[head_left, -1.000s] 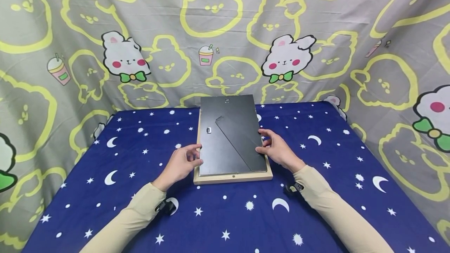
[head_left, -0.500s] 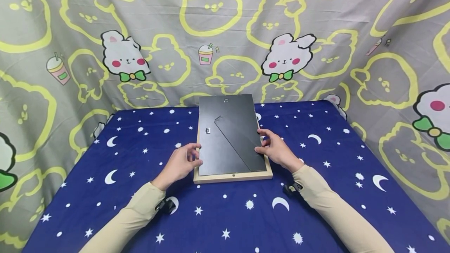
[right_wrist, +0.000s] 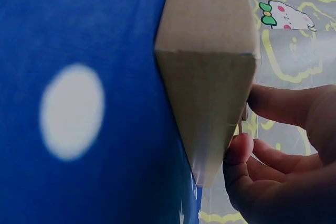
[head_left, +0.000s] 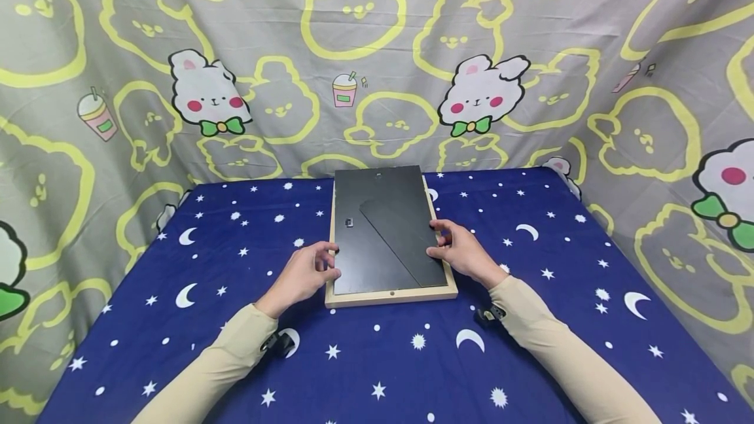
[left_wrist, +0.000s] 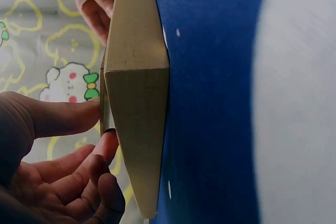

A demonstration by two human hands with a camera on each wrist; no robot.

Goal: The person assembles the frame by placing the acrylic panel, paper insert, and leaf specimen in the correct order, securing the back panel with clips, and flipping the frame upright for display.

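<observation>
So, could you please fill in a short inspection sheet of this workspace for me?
Surface: dark blue cloth printed with white stars and moons.
Job's things: a pale wooden frame lies on the cloth; over it is a black backing board, not flush with the frame in the left wrist view.
Clutter: nothing seen.
Left grip: pinches the board's left edge, thumb on top.
Right grip: pinches the board's right edge, thumb on top.
Cables: nothing seen.
Surroundings: grey curtain with yellow outlines and white rabbit faces, behind and at both sides.
</observation>
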